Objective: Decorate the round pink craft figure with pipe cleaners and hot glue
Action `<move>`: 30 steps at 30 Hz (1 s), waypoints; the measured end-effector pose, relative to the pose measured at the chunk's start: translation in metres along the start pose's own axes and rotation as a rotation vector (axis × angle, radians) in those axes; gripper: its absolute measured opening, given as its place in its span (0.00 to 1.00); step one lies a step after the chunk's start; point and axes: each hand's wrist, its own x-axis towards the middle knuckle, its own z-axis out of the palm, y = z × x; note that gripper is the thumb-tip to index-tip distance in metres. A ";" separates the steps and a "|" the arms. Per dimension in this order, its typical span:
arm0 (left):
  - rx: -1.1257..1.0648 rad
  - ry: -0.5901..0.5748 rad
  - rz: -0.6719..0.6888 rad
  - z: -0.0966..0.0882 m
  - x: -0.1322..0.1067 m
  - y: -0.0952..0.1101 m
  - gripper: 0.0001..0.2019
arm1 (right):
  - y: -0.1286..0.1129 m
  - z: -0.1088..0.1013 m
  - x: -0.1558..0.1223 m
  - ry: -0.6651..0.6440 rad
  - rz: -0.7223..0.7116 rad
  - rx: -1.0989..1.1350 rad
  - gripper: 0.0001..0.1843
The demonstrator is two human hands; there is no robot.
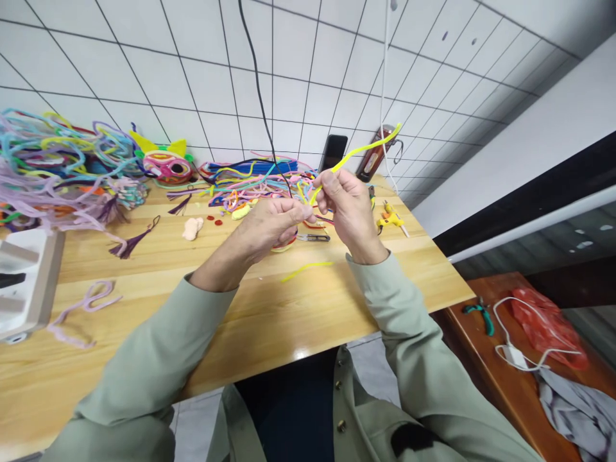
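Two sage-green sleeves reach over the wooden table's (269, 321) near edge, across bare board holding one loose yellow strip (307, 270). Above it, the left hand (269, 224) and right hand (349, 208) meet, fingertips pinched shut on one yellow pipe cleaner (359, 151); beyond, one phone (333, 152) stands.

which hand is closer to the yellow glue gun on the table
Right. The right hand pinches the yellow pipe cleaner just left of the yellow glue gun in the picture. The left hand also grips the pipe cleaner, farther left, beyond the right hand.
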 end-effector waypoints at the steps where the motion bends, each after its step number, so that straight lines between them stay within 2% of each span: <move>1: 0.009 0.015 0.001 0.000 0.001 -0.001 0.33 | 0.000 -0.001 0.000 0.008 -0.017 -0.030 0.34; 7: 0.083 0.050 -0.010 0.004 -0.001 -0.002 0.32 | 0.010 -0.014 0.009 -0.024 -0.069 -0.082 0.37; 13: 0.142 0.147 -0.003 0.014 -0.004 0.000 0.30 | 0.014 -0.014 0.006 0.146 -0.231 -0.224 0.36; 15: 0.085 0.116 -0.014 0.015 -0.004 0.000 0.31 | 0.013 -0.013 0.006 0.085 -0.192 -0.151 0.36; 18: -0.030 0.045 -0.022 0.014 -0.005 0.002 0.34 | 0.012 -0.016 0.013 -0.081 -0.078 0.024 0.37; 20: -0.084 0.013 -0.041 0.013 -0.006 0.003 0.36 | 0.013 -0.019 0.017 -0.117 -0.039 0.120 0.37; 24: -0.157 0.000 -0.051 0.017 -0.007 0.002 0.33 | 0.016 -0.015 0.018 -0.036 -0.048 0.233 0.37; 28: -0.201 0.064 0.006 0.027 -0.009 -0.001 0.33 | 0.016 -0.005 0.012 0.113 -0.113 0.233 0.31; 30: -0.206 0.080 -0.003 0.029 -0.009 -0.002 0.36 | 0.015 -0.005 0.012 0.112 -0.103 0.236 0.28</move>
